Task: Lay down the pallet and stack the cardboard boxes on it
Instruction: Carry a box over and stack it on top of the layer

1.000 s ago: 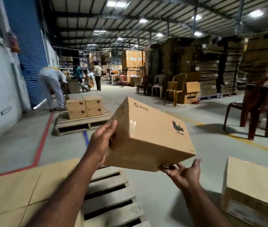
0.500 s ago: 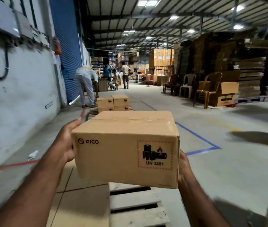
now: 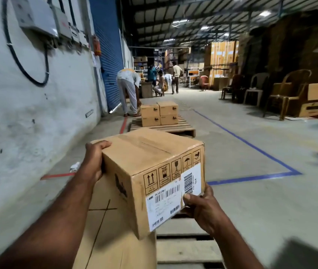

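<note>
- Two pallets: the near pallet and the far pallet.
- One held box, gripped by two hands: the left hand and the right hand.
- Four stacked boxes, two upon two, on the far pallet.
- One cardboard sheet lying on the near pallet.
- One bent-over person beside the far pallet; behind, perhaps four more people, too blurred to count surely.
- Four chairs: a dark chair, a white chair, a brown chair and a red chair.
</note>
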A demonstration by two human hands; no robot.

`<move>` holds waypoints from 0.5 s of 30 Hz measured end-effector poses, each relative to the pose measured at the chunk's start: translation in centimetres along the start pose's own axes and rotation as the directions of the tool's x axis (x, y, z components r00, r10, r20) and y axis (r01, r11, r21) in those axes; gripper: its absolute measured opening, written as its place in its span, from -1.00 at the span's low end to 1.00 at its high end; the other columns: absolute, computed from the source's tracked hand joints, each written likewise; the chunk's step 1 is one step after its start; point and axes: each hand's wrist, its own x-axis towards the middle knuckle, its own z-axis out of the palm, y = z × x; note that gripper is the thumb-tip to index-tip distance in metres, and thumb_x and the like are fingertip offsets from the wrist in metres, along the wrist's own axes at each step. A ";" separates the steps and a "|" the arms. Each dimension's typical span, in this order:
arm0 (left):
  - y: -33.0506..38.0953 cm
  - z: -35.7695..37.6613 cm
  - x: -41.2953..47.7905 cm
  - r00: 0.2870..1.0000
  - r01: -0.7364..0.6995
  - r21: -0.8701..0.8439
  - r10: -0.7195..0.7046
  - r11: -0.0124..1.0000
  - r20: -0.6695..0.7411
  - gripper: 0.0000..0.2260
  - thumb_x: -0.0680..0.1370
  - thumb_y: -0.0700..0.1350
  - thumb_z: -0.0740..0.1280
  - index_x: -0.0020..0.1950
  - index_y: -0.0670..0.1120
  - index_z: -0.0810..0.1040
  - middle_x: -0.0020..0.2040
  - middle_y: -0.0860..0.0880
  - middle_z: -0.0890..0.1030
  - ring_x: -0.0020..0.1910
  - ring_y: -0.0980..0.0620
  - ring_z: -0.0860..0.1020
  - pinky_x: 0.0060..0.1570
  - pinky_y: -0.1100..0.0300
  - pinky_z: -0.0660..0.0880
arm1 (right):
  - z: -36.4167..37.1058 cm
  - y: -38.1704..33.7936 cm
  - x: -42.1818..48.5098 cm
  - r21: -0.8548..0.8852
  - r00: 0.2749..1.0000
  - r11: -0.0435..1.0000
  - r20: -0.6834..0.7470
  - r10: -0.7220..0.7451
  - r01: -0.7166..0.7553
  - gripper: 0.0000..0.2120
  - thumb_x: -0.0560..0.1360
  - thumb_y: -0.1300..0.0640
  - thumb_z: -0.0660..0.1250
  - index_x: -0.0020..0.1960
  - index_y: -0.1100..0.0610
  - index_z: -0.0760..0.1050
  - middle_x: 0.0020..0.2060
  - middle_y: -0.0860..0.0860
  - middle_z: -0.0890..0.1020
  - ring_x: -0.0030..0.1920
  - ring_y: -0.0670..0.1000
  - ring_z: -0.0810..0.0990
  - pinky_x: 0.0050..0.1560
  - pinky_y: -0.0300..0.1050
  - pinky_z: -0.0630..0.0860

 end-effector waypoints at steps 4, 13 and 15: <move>0.6 0.6 -2.7 0.978 0.077 0.059 -0.087 0.995 0.188 -0.82 0.52 -0.05 0.28 -0.02 -0.14 0.58 -0.33 -0.10 0.65 -0.32 -0.09 0.60 -0.23 0.14 0.52 | 2.6 3.0 0.6 -0.061 0.999 0.998 -0.047 0.002 -0.005 -0.17 0.17 0.32 0.66 0.26 0.07 0.25 0.03 0.17 0.73 -0.01 0.23 0.74 -0.06 0.20 0.68; -3.3 -5.9 -1.5 0.964 0.104 0.145 -0.135 0.984 0.227 -0.67 0.46 -0.23 0.27 0.21 -0.09 0.53 -0.12 -0.16 0.68 -0.25 -0.12 0.65 -0.23 0.07 0.58 | 4.2 10.0 1.6 -0.638 0.998 0.768 -0.065 0.018 -0.056 -0.32 0.28 0.08 0.68 0.17 0.10 0.30 0.04 -0.08 0.65 0.01 -0.04 0.67 -0.06 -0.02 0.66; -5.4 -7.7 -1.1 0.962 0.126 0.124 -0.152 0.984 0.225 -0.55 0.39 -0.27 0.27 0.27 -0.04 0.52 -0.02 -0.16 0.70 -0.16 -0.14 0.66 -0.20 0.08 0.59 | 4.4 11.4 1.3 -0.701 0.997 0.709 -0.053 0.057 -0.078 -0.36 0.29 0.11 0.67 0.17 0.07 0.33 -0.01 -0.15 0.65 -0.06 -0.16 0.64 -0.07 -0.14 0.62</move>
